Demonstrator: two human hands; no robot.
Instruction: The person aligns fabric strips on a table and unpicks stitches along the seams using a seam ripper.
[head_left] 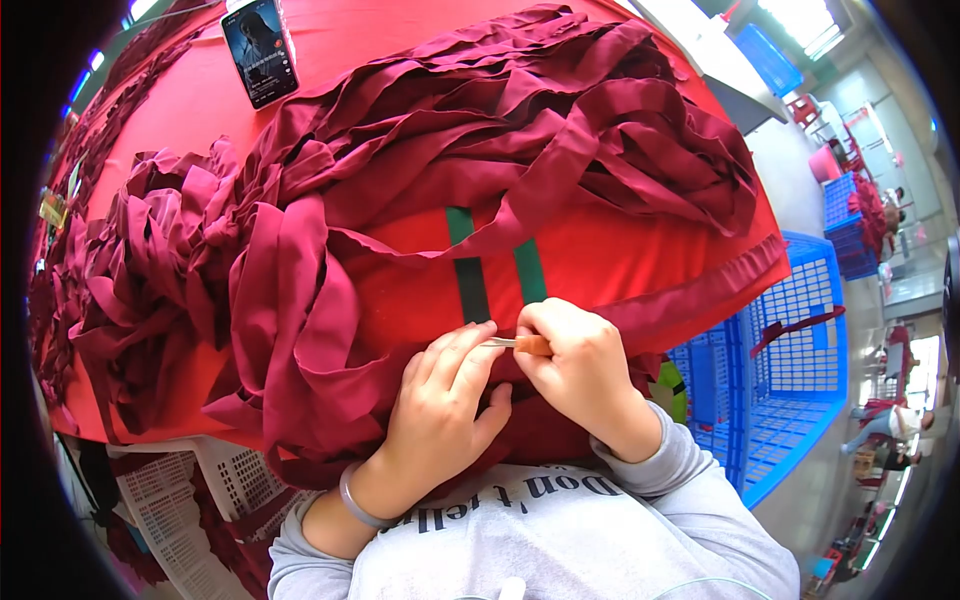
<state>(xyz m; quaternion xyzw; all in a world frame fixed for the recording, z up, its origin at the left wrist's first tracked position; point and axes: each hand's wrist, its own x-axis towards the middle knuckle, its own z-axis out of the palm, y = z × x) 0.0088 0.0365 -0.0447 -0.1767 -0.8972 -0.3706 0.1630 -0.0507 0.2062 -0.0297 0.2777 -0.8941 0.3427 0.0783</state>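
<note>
Fingers [537, 308] of the right hand [582, 362] are closed, with thumb and forefinger clamped on the orange handle [533, 345] of a small tool [503, 342]. From where I stand in the room, its long axis runs almost sideways across the person's front, handle end in the right hand and thin metal end pointing left, straight at the fingertips of the left hand [440, 385]. The right hand is nearer, since it holds the tool; the left fingertips are right by the metal end. The left fingers lie side by side, thumb apart and closer to the body; I cannot tell whether they pinch any of the maroon cloth [300, 290] around them. Just beyond the hands, a dark strip [471, 288] and a green strip [530, 272] run away from the person across the red-covered counter [400, 290].
</note>
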